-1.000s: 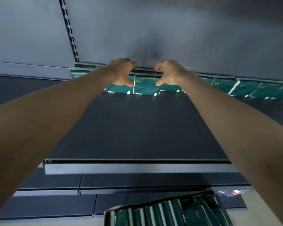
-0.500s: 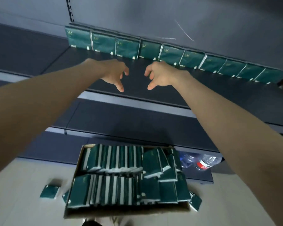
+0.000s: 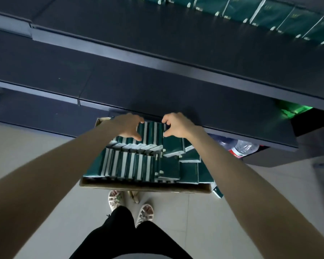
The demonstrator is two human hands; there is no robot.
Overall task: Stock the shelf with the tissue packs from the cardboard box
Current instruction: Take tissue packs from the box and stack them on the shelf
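An open cardboard box [image 3: 144, 188] sits on the floor against the shelving, filled with dark green tissue packs [image 3: 131, 165] standing on edge. My left hand [image 3: 128, 126] and my right hand [image 3: 178, 126] are down in the box's far row. They clasp a bunch of packs [image 3: 151, 130] from either side, fingers curled over the far edge and thumbs on the near side. Higher up, a row of green packs [image 3: 269, 15] lines the back of the dark shelf [image 3: 157, 34].
Two lower dark shelf boards [image 3: 157, 90] jut out above the box's far end. A plastic water bottle [image 3: 245, 147] lies on the bottom shelf at right. A loose pack [image 3: 218, 192] rests by the box's right corner. My sandalled feet [image 3: 131, 204] stand just behind the box.
My hands have come away from the row on the shelf, dropped through the air and closed around a bunch of packs in the box. My view has tilted down.
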